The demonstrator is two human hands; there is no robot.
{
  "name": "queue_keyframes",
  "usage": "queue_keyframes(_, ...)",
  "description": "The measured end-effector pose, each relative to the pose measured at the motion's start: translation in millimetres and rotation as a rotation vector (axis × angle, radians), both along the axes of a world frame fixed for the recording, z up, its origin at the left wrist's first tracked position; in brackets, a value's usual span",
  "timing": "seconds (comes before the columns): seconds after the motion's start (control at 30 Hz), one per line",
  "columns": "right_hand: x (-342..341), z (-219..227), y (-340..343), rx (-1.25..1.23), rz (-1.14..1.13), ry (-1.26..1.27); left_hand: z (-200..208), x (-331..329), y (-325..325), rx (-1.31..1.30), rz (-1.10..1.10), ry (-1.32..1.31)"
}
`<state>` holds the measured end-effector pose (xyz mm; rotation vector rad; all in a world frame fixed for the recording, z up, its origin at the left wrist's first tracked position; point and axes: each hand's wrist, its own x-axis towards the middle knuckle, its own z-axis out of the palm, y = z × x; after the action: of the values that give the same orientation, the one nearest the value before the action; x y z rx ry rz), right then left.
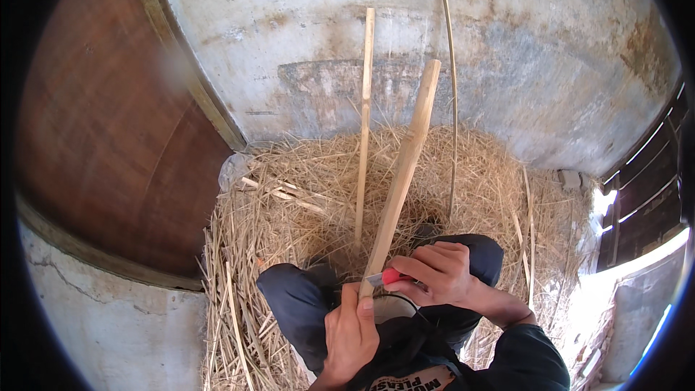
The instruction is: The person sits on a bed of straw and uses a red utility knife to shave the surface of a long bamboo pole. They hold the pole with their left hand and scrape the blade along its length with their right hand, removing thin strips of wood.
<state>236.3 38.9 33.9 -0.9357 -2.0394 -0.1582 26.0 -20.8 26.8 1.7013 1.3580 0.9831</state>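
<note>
Pale wooden stick gripped at its near end, red-handled blade set against it

Head view: a thick, pale, flat-faced wooden stick (405, 163) is held slantwise, near end between the two spread knees in dark trousers (293, 308), far end up and to the right in front of a stained grey-white wall (326, 36). Whether the wall is touched cannot be told.

The stick's near end is gripped by the left hand (351, 333) – fingers wrapped narrowly around it, thumb along its face – probably so that it is kept steady under the blade. A knife with a red handle and a flat grey metal blade (392, 276) is held in the right hand (441, 275), fingers curled tightly over the handle. The blade is laid across the stick just beyond the left thumb; the hands are presumably kept close together for control.

A straight, thin, pale wooden strip (364, 123) is stood to the left of the stick, a longer, slightly curved thin strip (452, 87) to the right; both are seen against the wall, likely propped there within reach. The floor is covered by loose yellow straw (289, 174). A brown, smooth panel (108, 116) is seen at far left.
</note>
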Motion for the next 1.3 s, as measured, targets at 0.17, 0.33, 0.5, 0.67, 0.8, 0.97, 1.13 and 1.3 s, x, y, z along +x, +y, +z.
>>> queue_keyframes(0.17,0,5,0,0.003,-0.009,-0.026,1,4,0,0.041,0.014,-0.013)
queue_keyframes(0.33,1,7,1,0.033,-0.018,-0.026,2,3,0,0.026,0.006,0.022)
queue_keyframes(0.5,4,12,0,0.045,-0.043,-0.041,8,2,-1,0.007,-0.002,0.049)
queue_keyframes(0.67,25,16,23,0.032,-0.175,0.117,-1,0,-12,-0.057,-0.030,0.106)
queue_keyframes(0.8,47,32,43,0.088,-0.248,0.216,-9,-8,-24,-0.116,-0.077,0.125)
queue_keyframes(0.97,95,38,59,0.088,-0.537,0.412,-26,-22,-35,-0.065,-0.084,0.145)
queue_keyframes(1.13,59,34,31,-0.026,-0.234,0.319,-19,-20,-21,-0.042,-0.002,0.062)
queue_keyframes(1.3,22,0,3,-0.079,-0.042,0.070,-1,-10,-5,-0.051,0.037,-0.001)
